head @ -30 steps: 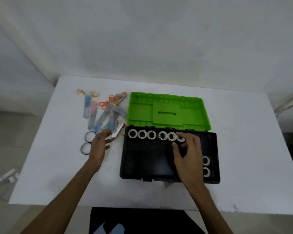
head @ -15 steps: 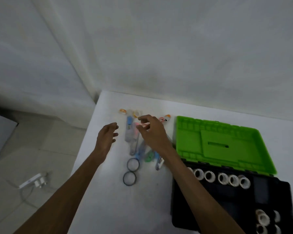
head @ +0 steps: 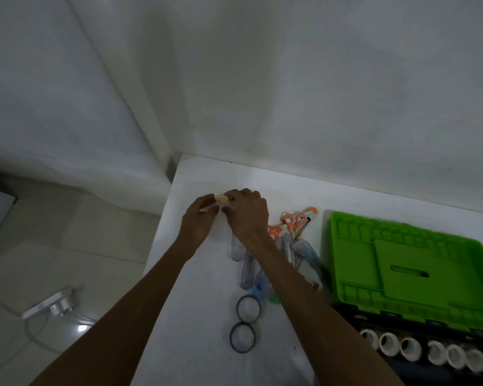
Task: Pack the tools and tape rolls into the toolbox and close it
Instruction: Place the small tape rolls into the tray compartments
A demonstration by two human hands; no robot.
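Both hands meet at the table's far left corner. My right hand (head: 247, 215) curls its fingers down and pinches a small orange tape roll (head: 224, 197) at its index fingertip. My left hand (head: 198, 218) is curved just left of that roll; whether it holds anything is hidden. Behind my right wrist lie orange scissors (head: 290, 221) and several tools in clear packs (head: 246, 270). Two black rings (head: 248, 307) (head: 242, 336) lie nearer me. The toolbox stands open at the right: green lid (head: 407, 268) laid back, black base (head: 388, 316) with a row of white tape rolls (head: 410, 348).
The white table's left edge (head: 156, 246) runs just beside my left forearm, with tiled floor below. A white power strip (head: 49, 305) and its cable lie on the floor. White walls close off the table's far side.
My view has swung left. Both hands moved forward from the tool pile to the far corner, and my right hand has closed on the small orange roll.
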